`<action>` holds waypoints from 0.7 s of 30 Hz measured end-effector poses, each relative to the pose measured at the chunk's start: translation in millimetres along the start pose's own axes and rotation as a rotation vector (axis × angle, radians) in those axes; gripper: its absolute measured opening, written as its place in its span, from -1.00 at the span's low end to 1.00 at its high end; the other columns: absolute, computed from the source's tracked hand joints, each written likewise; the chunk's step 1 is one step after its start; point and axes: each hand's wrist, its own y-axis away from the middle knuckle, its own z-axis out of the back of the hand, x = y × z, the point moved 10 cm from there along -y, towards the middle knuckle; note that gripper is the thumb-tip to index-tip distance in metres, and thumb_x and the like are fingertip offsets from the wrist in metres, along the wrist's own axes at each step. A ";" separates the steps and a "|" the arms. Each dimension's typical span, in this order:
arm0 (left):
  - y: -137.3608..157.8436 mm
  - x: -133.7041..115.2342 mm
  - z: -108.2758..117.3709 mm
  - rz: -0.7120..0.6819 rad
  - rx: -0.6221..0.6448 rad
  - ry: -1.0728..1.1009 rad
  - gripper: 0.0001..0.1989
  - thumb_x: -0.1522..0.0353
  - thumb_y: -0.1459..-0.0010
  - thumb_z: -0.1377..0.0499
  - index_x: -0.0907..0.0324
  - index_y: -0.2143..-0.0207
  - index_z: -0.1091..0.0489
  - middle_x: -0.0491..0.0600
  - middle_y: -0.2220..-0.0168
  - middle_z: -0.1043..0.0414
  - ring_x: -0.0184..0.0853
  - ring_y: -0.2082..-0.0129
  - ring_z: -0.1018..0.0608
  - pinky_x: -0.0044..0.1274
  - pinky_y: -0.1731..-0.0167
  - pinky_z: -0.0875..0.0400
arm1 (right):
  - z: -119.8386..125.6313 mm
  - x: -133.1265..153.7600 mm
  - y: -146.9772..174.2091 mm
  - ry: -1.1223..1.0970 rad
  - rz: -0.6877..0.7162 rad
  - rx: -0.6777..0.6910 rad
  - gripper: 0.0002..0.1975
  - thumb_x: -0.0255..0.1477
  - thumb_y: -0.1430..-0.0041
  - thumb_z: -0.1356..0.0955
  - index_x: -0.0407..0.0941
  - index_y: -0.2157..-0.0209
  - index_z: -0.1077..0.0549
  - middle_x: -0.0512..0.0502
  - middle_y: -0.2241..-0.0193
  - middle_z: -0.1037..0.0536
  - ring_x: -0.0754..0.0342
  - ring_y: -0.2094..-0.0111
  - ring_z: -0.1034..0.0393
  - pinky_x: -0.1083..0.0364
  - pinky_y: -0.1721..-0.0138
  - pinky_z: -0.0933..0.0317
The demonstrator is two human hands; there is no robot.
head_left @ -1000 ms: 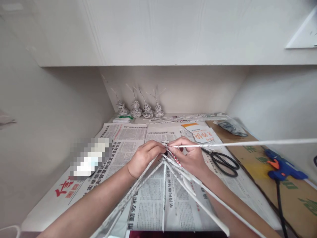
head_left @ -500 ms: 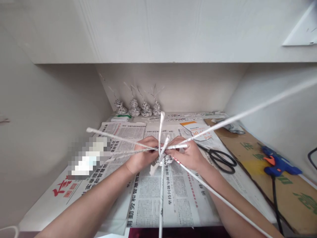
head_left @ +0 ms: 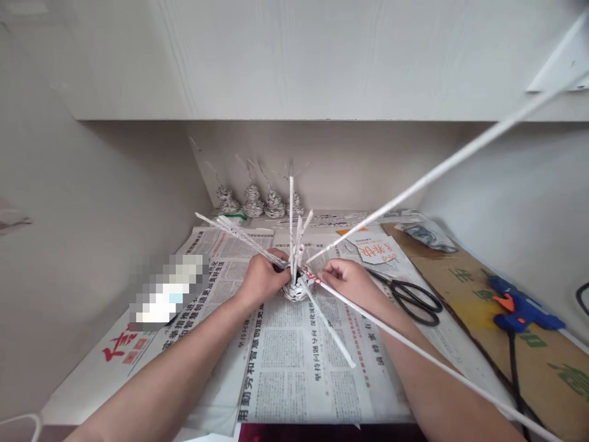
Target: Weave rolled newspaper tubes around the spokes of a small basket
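Note:
A small woven paper basket made of rolled newspaper is held low over the newspaper. Several white paper rods stick up and outward from its rim. My left hand is closed on its left side, thumb at the rim. My right hand has curled fingers at the right of the rim, its fingertips at a long paper strand with red print that runs down to the lower right. Another long rod rises to the upper right, and a shorter rod points down toward me.
Newspaper covers the table. Several gourd-shaped woven pieces stand at the back, beside loose paper rods. On the right are black scissors, a cut paper piece, cardboard and a blue glue gun.
The basket has tilted so its opening and front wall show. The rods now point more upward, and the long right rod has swung higher. My right hand has drawn slightly away from my left.

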 end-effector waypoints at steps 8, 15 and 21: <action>-2.7 8.3 6.4 0.103 -0.017 -0.028 -0.93 0.44 0.09 -0.18 0.26 0.50 -0.46 -0.11 0.57 -0.47 -0.38 0.57 -0.47 -0.63 0.57 -0.26 | -30.8 -0.4 12.7 -0.462 -0.180 0.347 -0.55 -0.01 -0.08 -0.35 -0.15 0.50 -0.46 0.06 0.67 -0.36 0.24 0.68 -0.20 0.25 0.71 0.03; 2.1 3.9 -1.3 0.033 -0.028 -0.125 -0.90 0.44 0.06 -0.16 0.22 0.45 -0.47 -0.14 0.58 -0.46 -0.41 0.57 -0.47 -0.64 0.56 -0.24 | -6.5 17.5 2.6 -0.596 0.038 -0.020 -0.69 -0.16 -0.11 -0.38 -0.12 0.27 -0.54 0.01 0.55 -0.48 0.19 0.62 -0.30 0.19 0.62 -0.16; 9.8 -15.9 -9.3 -0.069 0.017 -0.181 -0.87 0.46 0.00 -0.15 0.19 0.38 -0.49 -0.13 0.51 -0.50 -0.42 0.53 -0.50 -0.64 0.49 -0.26 | -1.9 46.8 16.1 -0.058 0.370 -0.231 -0.86 -0.36 -0.10 -0.40 -0.08 0.30 -0.58 -0.08 0.38 -0.57 0.11 0.45 -0.39 0.12 0.40 -0.27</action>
